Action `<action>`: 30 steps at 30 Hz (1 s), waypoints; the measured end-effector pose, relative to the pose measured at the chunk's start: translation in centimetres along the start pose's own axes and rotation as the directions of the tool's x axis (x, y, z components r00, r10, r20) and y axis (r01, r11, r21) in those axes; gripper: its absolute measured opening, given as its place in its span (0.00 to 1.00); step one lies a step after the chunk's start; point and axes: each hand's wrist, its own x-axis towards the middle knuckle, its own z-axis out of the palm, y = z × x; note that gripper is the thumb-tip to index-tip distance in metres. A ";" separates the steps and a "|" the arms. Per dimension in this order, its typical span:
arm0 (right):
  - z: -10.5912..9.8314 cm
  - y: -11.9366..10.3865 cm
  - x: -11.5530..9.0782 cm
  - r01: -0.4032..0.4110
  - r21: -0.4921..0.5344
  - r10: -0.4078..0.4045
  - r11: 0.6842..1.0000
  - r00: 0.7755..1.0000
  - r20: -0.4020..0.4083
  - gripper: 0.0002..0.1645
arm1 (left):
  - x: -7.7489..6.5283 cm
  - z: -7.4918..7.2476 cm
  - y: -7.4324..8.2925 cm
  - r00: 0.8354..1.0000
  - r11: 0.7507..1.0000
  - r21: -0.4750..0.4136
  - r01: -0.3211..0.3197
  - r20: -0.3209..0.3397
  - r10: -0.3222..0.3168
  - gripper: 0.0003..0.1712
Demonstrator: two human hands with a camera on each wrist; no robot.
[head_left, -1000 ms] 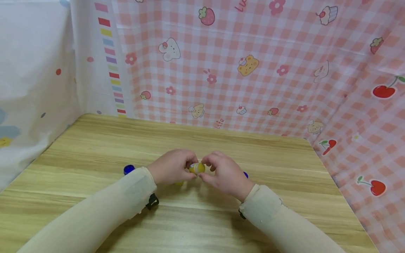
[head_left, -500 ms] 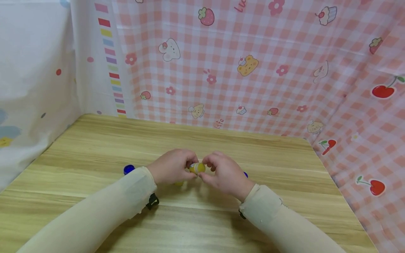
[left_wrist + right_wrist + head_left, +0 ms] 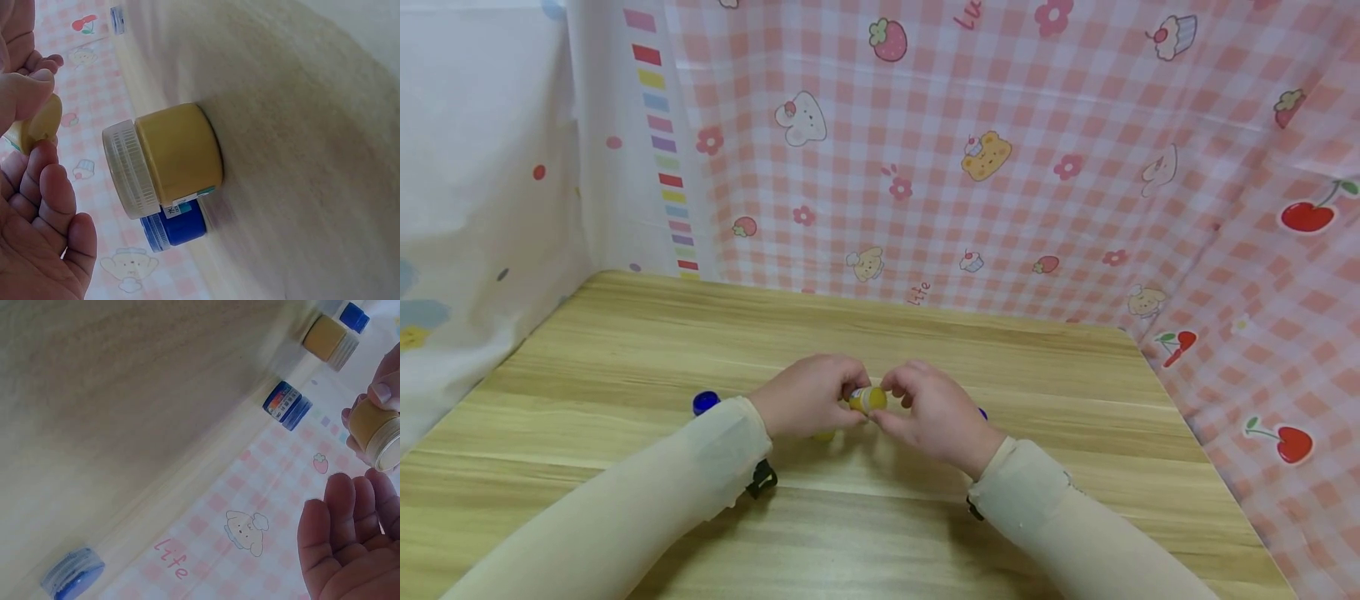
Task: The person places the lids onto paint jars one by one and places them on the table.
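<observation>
In the head view, my left hand [image 3: 811, 396] grips a small yellow paint jar [image 3: 861, 400] lying on its side in the air above the table. My right hand [image 3: 936, 417] has its thumb and fingertips at the jar's right end and seems to pinch it. The right wrist view shows a clear lid or rim [image 3: 382, 447] on the held jar, close to the right fingertips [image 3: 339, 484]. Below the hands, a second yellow jar [image 3: 178, 153] with a clear ribbed lid stands upright on the table, a blue jar [image 3: 184, 225] beyond it.
One blue jar [image 3: 706, 402] stands left of the left forearm. Another blue jar [image 3: 982, 414] is mostly hidden behind the right hand. The right wrist view has several blue jars, including a labelled blue jar [image 3: 284, 403]. Patterned cloth [image 3: 925, 167] encloses the wooden table [image 3: 865, 533].
Both hands and the held yellow jar stay in almost the same place. The head view shifts very slightly.
</observation>
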 end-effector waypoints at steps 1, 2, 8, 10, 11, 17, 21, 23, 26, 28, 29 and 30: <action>0.0 0.0 0.0 -0.003 0.001 0.003 1.000 1.000 0.003 0.19 | 0.0 0.0 0.0 1.000 1.000 -0.001 0.000 0.001 0.000 0.11; 0.0 0.0 0.0 -0.002 0.001 0.002 1.000 1.000 0.006 0.20 | 0.0 0.0 0.0 1.000 1.000 0.000 0.000 0.001 0.000 0.11; -0.1 -0.1 0.0 0.011 -0.022 -0.011 1.000 1.000 0.004 0.15 | 0.0 0.0 0.1 1.000 1.000 0.003 -0.002 0.004 0.002 0.11; -0.1 -0.1 0.0 0.007 -0.026 -0.007 1.000 1.000 0.001 0.15 | 0.1 0.0 0.1 1.000 1.000 0.003 0.000 0.004 0.000 0.10; -0.1 -0.1 0.0 0.005 -0.026 -0.005 1.000 1.000 0.000 0.15 | 0.1 0.0 0.1 1.000 1.000 0.004 0.000 0.004 0.000 0.10; 0.0 0.0 0.0 0.001 -0.013 -0.001 1.000 1.000 0.003 0.22 | 0.1 0.0 0.0 1.000 1.000 0.011 -0.005 0.003 0.004 0.11; 0.1 0.1 0.1 0.015 -0.016 -0.015 1.000 1.000 -0.007 0.17 | 0.1 0.0 0.1 1.000 1.000 0.011 -0.008 0.001 0.008 0.11; 0.1 0.1 0.1 0.012 -0.018 -0.013 1.000 1.000 -0.012 0.15 | 0.1 0.0 0.1 1.000 1.000 0.011 -0.008 0.000 0.008 0.11; 0.0 0.1 0.0 0.001 -0.015 -0.001 1.000 1.000 -0.009 0.17 | 0.1 0.0 0.1 1.000 1.000 0.013 -0.008 0.000 0.008 0.11; 0.0 0.0 0.1 -0.007 -0.014 0.007 1.000 1.000 -0.002 0.20 | 0.1 0.0 0.0 1.000 1.000 0.017 -0.010 -0.001 0.010 0.11; 0.0 0.0 0.1 -0.007 -0.014 0.007 1.000 1.000 0.000 0.21 | 0.1 0.0 0.0 1.000 1.000 0.018 -0.011 -0.002 0.011 0.11; 0.0 0.0 0.1 -0.004 -0.013 0.004 1.000 1.000 0.003 0.22 | 0.1 0.0 0.0 1.000 1.000 0.019 -0.012 -0.002 0.012 0.12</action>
